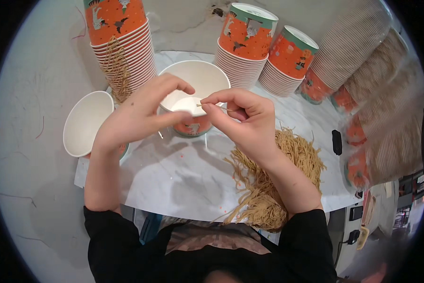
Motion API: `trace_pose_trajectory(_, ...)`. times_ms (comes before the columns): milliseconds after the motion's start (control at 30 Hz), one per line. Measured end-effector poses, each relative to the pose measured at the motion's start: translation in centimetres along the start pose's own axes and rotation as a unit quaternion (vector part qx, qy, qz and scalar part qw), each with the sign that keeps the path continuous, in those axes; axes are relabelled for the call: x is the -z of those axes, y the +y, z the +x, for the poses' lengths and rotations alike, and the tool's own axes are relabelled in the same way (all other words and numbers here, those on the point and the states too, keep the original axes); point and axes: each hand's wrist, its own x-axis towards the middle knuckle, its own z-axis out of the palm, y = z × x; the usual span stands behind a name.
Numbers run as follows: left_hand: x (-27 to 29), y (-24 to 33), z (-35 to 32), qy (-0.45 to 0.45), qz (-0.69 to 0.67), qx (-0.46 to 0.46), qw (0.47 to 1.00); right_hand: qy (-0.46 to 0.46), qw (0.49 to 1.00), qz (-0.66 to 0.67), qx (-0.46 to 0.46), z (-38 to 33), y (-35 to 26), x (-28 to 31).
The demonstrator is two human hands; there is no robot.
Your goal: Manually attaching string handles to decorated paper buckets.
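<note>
My right hand (245,113) pinches a short tan cord (228,110) between thumb and fingertips, over the near rim of an orange paper bucket (193,125) with a white inside. The bucket stands upright, its mouth facing me. My left hand (141,108) hovers at the bucket's left side, thumb and fingers apart, with nothing between them. Under my right forearm lies a thick heap of tan cords (292,151). Beside my left wrist a second white-lined bucket (87,122) leans over on its side, partly hidden by my arm.
Behind my left hand rises a tall stack of orange buckets (120,23), with looped tan cords (119,70) hanging against it. Two upside-down bucket stacks (242,52) (287,56) stand at the back. Plastic-wrapped stacks (348,42) line the right side. A small black object (337,142) lies near them.
</note>
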Motion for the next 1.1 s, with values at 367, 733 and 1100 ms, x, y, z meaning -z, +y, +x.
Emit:
trace_pose_trajectory(367,-3.5,0.6,-3.5,0.119,0.012,0.044,0.992,-0.029,0.978,-0.151,0.144,0.3,1.5,-0.8)
trace_pose_trajectory(733,-5.9,0.3,-4.3,0.101,-0.437,0.134,0.884,-0.004,0.928,-0.262,0.265,-0.4,2.5,-1.4)
trace_pose_trajectory(1100,-7.2,1.3,-4.4,0.118,-0.505,0.128,0.845,-0.006,0.879,-0.348,0.327,-0.5,1.5,-1.2)
